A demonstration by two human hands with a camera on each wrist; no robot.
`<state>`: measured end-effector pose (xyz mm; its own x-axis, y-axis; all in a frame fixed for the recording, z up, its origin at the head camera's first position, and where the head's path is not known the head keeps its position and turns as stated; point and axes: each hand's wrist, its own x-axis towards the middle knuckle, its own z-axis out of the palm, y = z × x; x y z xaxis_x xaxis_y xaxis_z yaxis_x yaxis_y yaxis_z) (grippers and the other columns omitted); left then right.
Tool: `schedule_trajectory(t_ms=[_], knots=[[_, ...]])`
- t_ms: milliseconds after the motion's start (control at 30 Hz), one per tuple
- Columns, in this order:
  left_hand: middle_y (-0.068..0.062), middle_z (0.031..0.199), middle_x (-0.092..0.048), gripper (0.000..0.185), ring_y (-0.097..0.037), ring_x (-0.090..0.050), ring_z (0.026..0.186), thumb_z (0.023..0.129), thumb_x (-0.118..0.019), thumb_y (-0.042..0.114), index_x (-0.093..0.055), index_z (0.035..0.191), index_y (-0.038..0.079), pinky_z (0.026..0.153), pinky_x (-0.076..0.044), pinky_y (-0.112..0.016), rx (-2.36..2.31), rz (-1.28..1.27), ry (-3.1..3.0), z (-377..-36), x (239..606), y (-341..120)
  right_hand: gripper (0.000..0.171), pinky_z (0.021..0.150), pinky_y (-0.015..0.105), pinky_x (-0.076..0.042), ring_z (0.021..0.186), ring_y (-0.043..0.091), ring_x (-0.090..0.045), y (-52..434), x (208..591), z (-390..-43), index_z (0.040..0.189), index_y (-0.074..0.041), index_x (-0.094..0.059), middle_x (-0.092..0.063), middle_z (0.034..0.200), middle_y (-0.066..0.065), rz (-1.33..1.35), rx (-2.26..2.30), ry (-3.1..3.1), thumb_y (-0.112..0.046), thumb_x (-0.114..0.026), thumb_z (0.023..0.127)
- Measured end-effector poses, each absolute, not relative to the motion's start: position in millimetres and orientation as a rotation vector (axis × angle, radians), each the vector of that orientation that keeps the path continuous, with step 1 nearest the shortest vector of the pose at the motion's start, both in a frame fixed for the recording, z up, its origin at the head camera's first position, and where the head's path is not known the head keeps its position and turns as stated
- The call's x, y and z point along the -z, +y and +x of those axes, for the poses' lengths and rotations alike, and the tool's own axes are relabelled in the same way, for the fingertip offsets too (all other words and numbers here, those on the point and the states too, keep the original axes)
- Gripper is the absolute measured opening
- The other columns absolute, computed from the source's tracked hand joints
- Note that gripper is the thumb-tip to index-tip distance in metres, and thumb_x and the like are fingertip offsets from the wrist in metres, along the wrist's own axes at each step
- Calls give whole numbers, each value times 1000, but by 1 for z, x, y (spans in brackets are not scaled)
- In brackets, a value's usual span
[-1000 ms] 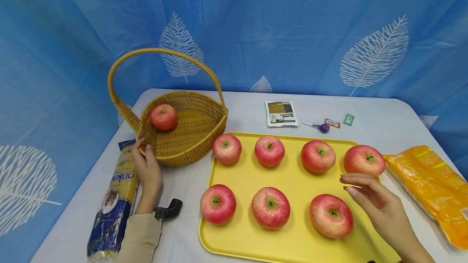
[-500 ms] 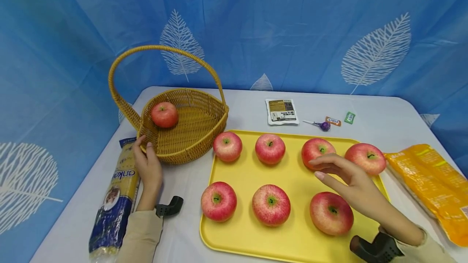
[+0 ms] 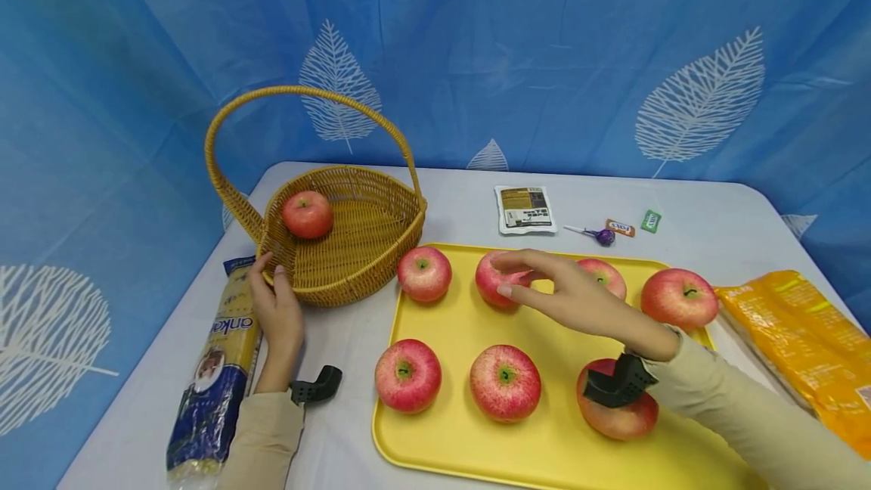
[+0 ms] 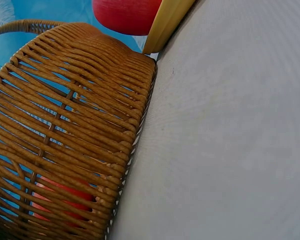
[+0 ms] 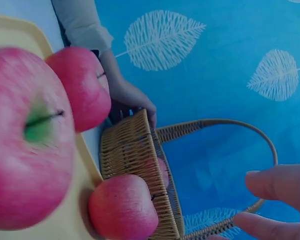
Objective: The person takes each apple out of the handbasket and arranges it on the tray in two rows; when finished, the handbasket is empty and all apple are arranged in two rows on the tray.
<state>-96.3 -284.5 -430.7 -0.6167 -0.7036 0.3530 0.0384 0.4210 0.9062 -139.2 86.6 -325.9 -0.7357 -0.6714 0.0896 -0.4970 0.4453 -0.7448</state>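
So the right hand (image 3: 578, 297) has swept leftward across the yellow tray (image 3: 435, 441) over the last second: it was hovering near the tray's far right corner apple (image 3: 679, 298), then over the next one along (image 3: 608, 275), and now its fingers are spread loosely over the second apple from the left in the back row (image 3: 495, 280). Fingers look relaxed and slightly curved, not closed on anything yet, maybe just brushing the fruit; can't tell for sure if there's contact. My read is that this apple is the one being picked. The left hand (image 3: 275, 307) hasn't budged, fingers curled over the near rim of the wicker basket (image 3: 354, 278), which sits just left of the tray and has one apple inside (image 3: 308, 214). Seven apples are on the tray, four at the back, three in front. A noodle packet (image 3: 214, 369) lies left of the tray beyond the basket, an orange bag (image 3: 796, 339) off the tray's right edge.
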Motion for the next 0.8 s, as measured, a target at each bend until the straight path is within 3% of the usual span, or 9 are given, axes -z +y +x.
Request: schedule_trajectory(t_ms=[367,533,800], knots=[[-10,134,-44,36,-20,-35,128,96,-36,23,-44,127,6,106,-25,-38,1254,560,-1925,-95,430,-283,41,94,38,-44,112,21,-54,23,320,-184,126,-10,-51,-55,126,9,-1026,1141,2275,-24,-55,89],[-10,133,-44,36,-20,-36,128,96,-36,23,-44,127,7,106,-25,-38,1247,568,-1923,-94,429,-284,41,92,36,-45,106,22,-57,-7,320,-194,125,-5,-51,-58,119,11,-1090,1118,2278,-21,-54,88],[-12,132,-44,36,-21,-35,128,96,-37,21,-44,127,4,106,-25,-37,1243,548,-1918,-94,428,-283,47,91,31,-45,105,18,-56,-56,312,-208,128,-10,-49,-60,112,5,-1101,1039,2297,-32,-55,87]])
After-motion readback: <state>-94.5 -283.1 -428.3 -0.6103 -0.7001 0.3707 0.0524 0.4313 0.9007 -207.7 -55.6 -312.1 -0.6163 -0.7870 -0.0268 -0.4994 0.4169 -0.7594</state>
